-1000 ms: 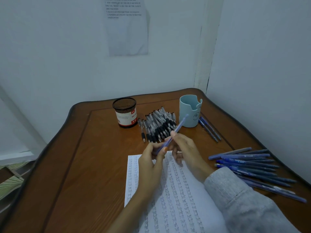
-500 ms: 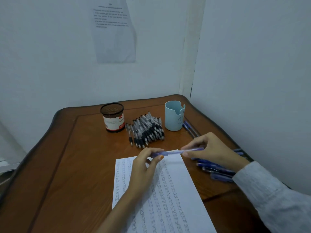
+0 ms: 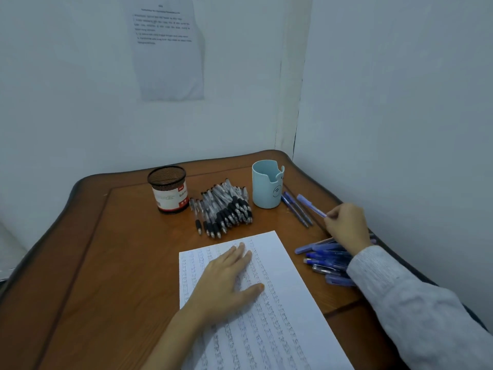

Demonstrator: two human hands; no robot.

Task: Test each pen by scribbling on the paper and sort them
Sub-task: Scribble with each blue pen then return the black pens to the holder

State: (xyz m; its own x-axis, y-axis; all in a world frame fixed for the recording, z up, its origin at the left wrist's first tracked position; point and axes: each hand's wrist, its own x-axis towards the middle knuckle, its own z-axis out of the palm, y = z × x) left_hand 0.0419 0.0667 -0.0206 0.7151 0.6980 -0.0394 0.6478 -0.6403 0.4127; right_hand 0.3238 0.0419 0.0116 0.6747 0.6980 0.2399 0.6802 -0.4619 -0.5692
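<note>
Closest to me, the sheet of paper (image 3: 293,303) lies on the wooden table (image 3: 106,263), covered in rows of small scribbled marks. The left hand (image 3: 226,276) rests flat on its upper part, fingers straight and spread a little, holding nothing. To the right of the sheet a heap of blue pens (image 3: 325,259) lies on the table, partly hidden under the grey sleeve (image 3: 413,303) of the other arm. Past that heap the right hand (image 3: 346,225) has its fingers curled and pinches one end of a single blue pen (image 3: 310,205), which slants away toward the far left. I cannot tell whether it touches the tabletop. Its free end lies just beside two more blue pens (image 3: 296,209) that lie side by side on the table next to a pale blue cup (image 3: 266,188). Left of the cup sits a thick pile of black-grip pens (image 3: 224,209), tips pointing toward me, and left of those stands a dark mesh pen pot (image 3: 168,189) with a red and white label. Farthest back, a printed notice (image 3: 168,49) is stuck to the wall, its text too small to read.
</note>
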